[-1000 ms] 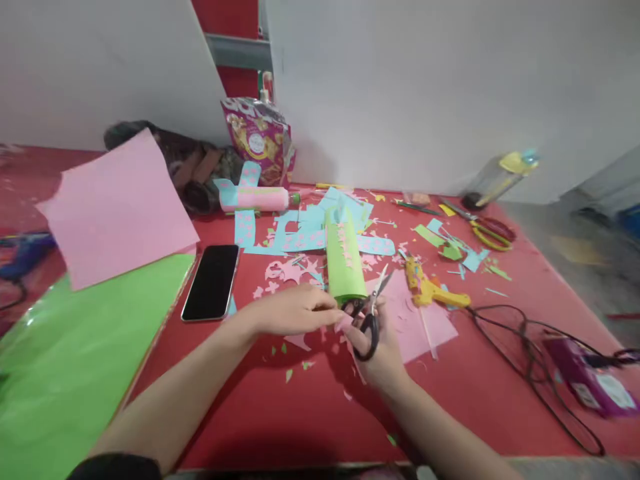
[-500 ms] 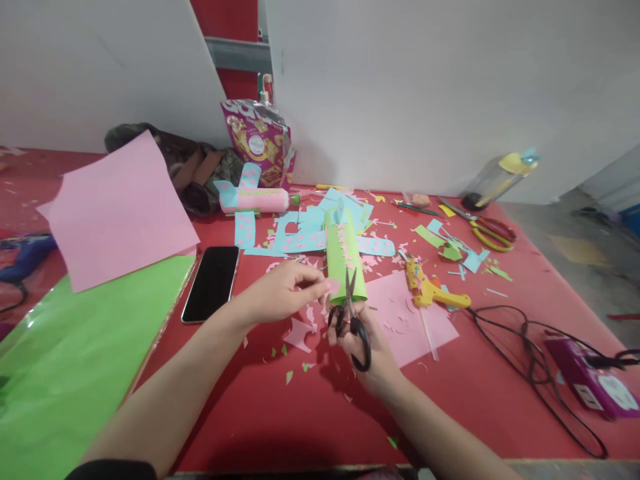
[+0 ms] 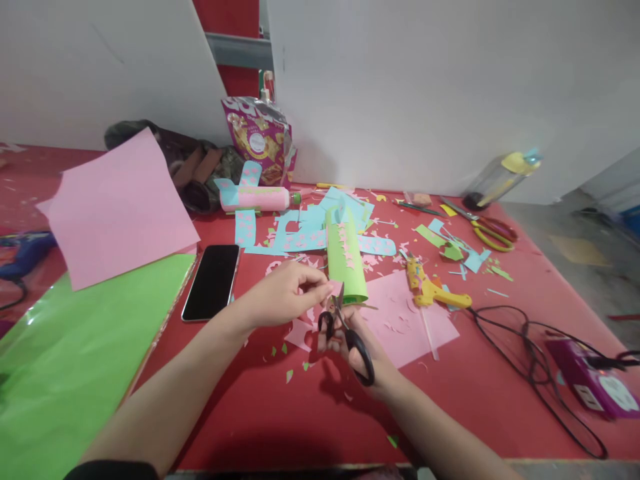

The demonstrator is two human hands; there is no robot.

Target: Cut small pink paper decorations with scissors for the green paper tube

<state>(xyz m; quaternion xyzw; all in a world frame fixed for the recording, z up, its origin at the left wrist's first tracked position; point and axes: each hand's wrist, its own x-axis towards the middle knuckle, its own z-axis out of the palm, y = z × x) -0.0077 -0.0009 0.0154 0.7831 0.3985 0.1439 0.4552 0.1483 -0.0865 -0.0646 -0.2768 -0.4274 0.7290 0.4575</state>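
Note:
My right hand (image 3: 367, 353) grips black-handled scissors (image 3: 345, 330), fingers through the loops, blades pointing up toward my left hand. My left hand (image 3: 285, 293) pinches a small pink paper scrap (image 3: 327, 288) at the blade tips. Just beyond stands a green paper roll (image 3: 345, 257) dotted with pink stars, lying on the red table (image 3: 280, 413). A larger pink cut-out piece (image 3: 300, 332) lies under my hands.
A black phone (image 3: 212, 281) lies left of my hands beside green sheets (image 3: 75, 360) and a pink sheet (image 3: 117, 210). A yellow glue gun (image 3: 430, 288) with black cable (image 3: 530, 360), pink paper (image 3: 415, 320), blue cut-outs (image 3: 305, 233), red-yellow scissors (image 3: 487, 230) and a snack bag (image 3: 260, 140) surround them.
The scissors have swung from tilted right to pointing up-left, and my right hand has drawn back toward me. My left hand has lifted the pink scrap off the table to the blades.

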